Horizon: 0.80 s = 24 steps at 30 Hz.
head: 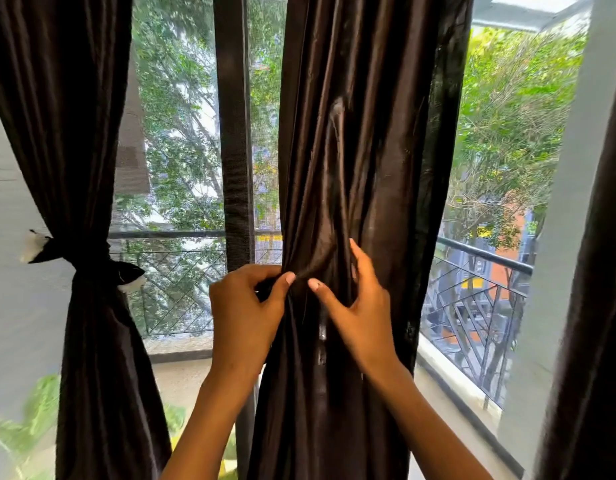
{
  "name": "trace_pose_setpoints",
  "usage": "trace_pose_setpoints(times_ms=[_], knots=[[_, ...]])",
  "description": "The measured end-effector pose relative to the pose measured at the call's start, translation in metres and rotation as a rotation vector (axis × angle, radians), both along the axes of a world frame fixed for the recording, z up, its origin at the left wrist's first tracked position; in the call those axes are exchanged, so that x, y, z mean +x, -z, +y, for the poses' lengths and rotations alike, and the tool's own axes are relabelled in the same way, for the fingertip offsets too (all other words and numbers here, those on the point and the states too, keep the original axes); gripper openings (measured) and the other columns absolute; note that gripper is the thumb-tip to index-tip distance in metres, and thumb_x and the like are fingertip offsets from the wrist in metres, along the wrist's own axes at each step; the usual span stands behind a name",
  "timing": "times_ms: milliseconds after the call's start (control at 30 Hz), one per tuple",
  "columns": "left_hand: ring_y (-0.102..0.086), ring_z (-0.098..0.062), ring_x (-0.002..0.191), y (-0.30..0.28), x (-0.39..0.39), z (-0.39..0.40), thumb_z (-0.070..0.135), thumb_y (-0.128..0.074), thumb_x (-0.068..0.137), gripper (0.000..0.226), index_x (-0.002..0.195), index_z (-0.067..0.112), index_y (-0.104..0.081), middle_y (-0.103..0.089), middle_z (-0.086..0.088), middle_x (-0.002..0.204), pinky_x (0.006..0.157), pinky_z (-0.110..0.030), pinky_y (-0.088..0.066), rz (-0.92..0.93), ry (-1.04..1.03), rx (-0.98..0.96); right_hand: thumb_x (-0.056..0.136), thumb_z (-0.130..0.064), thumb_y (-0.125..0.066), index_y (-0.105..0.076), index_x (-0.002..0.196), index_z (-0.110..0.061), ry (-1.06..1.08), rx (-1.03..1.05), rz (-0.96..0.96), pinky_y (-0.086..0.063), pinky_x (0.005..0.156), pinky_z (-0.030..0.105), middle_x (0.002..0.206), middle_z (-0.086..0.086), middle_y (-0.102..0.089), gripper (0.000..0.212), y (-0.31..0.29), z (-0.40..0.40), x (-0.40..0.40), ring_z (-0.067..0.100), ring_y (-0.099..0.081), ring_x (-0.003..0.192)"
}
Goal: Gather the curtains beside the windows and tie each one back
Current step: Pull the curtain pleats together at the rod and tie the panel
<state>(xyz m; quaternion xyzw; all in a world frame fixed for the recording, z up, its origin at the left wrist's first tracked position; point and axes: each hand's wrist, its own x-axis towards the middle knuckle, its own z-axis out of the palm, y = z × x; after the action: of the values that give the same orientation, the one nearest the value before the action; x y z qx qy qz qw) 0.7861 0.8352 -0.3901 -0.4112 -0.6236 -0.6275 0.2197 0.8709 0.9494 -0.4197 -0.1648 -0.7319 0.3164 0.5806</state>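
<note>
Both hands: left, right pinch middle curtain; left curtain tied back.

Glossy dark satin cloth curtain; matt metal railing.

Green trees stand beyond a black balcony railing (patterned with diagonal bars).

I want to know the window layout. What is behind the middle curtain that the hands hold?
Beside the middle curtain show a dark window frame, a balcony railing and trees. The part directly behind the cloth is covered.
</note>
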Motion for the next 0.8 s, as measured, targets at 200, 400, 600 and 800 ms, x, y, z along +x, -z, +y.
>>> trace_pose_setpoints(times_ms=[200,400,600,800], knots=[[-0.061,-0.005,0.066,0.005,-0.003,0.002,0.009,-0.075,0.077,0.007,0.084,0.008,-0.076,-0.070,0.001,0.075,0.067,-0.014,-0.044,0.094,-0.094,0.012,0.085,0.004,-0.061,-0.054,0.133,-0.014,0.261,0.282,0.085,-0.048,0.081,0.015,0.114,0.005,-0.070,0.051,0.011,-0.019,-0.006,0.009,-0.068,0.095],[-0.060,-0.005,0.066,0.007,-0.002,-0.003,0.010,-0.075,0.078,0.006,0.083,0.010,-0.075,-0.069,0.003,0.075,0.068,-0.006,-0.040,0.149,-0.130,0.008,0.086,0.003,-0.061,-0.057,0.132,-0.011,0.318,0.415,0.083,-0.045,0.102,0.030,0.150,0.009,-0.037,0.048,0.019,-0.035,-0.004,0.016,-0.039,0.136],[-0.061,0.000,0.073,0.005,-0.011,-0.009,0.021,-0.071,0.076,0.011,0.083,0.013,-0.075,-0.065,0.011,0.072,0.066,-0.016,-0.048,0.099,-0.065,0.029,0.090,0.001,-0.055,-0.050,0.135,-0.003,0.062,0.455,0.057,-0.032,0.113,0.032,0.148,0.007,-0.040,0.046,0.007,-0.038,-0.007,0.016,-0.036,0.139],[-0.059,0.018,0.073,0.001,-0.015,-0.016,0.012,-0.076,0.077,0.011,0.087,0.011,-0.076,-0.063,0.021,0.075,0.071,-0.011,-0.049,0.001,0.048,-0.010,0.082,-0.069,-0.048,-0.001,0.152,-0.022,0.232,0.048,-0.081,-0.004,0.120,0.039,0.160,0.002,0.006,0.097,-0.005,-0.016,-0.018,0.009,0.010,0.145]])
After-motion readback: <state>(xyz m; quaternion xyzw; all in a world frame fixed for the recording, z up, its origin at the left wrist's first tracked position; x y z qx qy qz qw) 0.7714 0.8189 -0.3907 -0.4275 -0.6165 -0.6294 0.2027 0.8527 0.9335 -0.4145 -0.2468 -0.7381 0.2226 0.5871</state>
